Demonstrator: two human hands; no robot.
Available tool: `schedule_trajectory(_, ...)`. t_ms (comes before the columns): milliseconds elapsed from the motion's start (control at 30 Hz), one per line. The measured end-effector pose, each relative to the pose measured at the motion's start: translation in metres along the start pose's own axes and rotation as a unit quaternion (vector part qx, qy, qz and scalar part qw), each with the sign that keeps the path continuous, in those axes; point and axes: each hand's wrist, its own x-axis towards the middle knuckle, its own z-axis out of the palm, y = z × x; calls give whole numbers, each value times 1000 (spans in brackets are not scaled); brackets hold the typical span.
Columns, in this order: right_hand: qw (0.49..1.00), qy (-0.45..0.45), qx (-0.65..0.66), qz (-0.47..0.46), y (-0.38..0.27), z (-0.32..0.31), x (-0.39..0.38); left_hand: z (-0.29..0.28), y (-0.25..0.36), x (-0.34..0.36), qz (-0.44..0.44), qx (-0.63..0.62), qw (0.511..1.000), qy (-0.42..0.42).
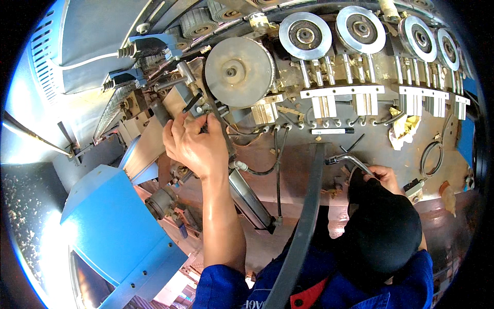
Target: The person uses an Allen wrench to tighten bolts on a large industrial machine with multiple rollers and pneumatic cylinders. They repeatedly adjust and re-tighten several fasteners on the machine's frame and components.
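Note:
My left hand (198, 147) reaches up into the machine at the centre left. Its fingers are bent round a small dark part on a metal assembly, too hidden to name, just below a black lever handle (192, 102). On the right, my right hand (383, 177) grips the shank of a bent chrome wrench (355, 160). The wrench's head points left, over the metal plate (293, 180). A rounded black cap-like shape (383, 232) covers most of my right forearm. Close to the wrench lies a thin black rod (355, 142).
A large grey disc (239, 72) and several polished ring wheels (305, 36) line the back. A marker pen (332, 131) and crumpled yellow paper (404, 130) lie before them. A long dark bar (303, 221) crosses the foreground. Left stand a blue cover (118, 221) and a cylinder (249, 201).

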Motion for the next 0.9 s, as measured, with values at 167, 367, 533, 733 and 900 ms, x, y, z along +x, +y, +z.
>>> schedule_trajectory(167, 1000, -1, -22, 3, 12, -7, -1, -14, -4, 10, -17, -90, 995, -26)
schedule_trajectory(367, 999, 18, 16, 21, 15, 5, -4, -17, -17, 33, 89, -72, 990, -78)
schedule_trajectory(533, 998, 45, 31, 4, 25, 18, -11, -14, -18, 31, 96, -53, 991, -74)
schedule_trajectory(733, 989, 14, 117, 92, 1, 27, -9, -14, -16, 35, 130, -29, 989, -60)
schedule_trajectory(900, 991, 40, 118, 49, 3, 30, -11, -17, -15, 41, 127, -78, 986, -68)
